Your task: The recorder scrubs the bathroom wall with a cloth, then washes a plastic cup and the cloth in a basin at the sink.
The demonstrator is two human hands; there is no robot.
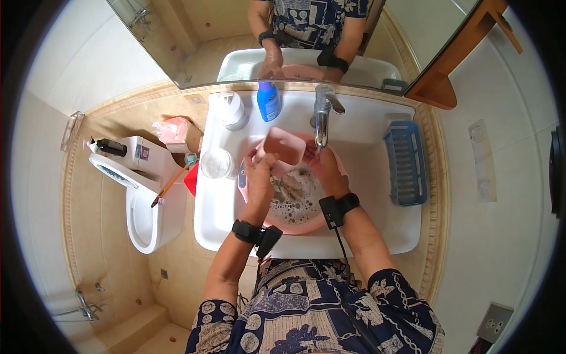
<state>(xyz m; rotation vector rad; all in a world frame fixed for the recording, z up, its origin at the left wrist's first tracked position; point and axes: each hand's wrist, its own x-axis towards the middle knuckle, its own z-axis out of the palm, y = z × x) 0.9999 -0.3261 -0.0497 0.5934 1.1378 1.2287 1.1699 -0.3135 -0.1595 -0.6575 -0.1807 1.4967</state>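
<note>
My left hand [260, 175] grips a pink rectangular container [275, 147] by its near left side. Its hollow inside faces up, tilted toward me. My right hand [325, 169] is under the chrome faucet [322, 121], beside the container's right edge, its fingers stretched out and a little cupped. Whether those fingers touch the container is hard to see. Below both hands a round pink basin [285, 229] stands in the white sink, holding foamy water [295, 207]. A greenish-brown cloth-like thing [287, 190] lies in the suds, partly covered by foam.
On the sink's left ledge stand a blue bottle [269, 104], a white lidded jar [231, 110] and a clear round tub [216, 163]. A blue slotted basket [406, 164] lies at the right. A mirror [203, 35] rises behind; a toilet [141, 221] is at the left.
</note>
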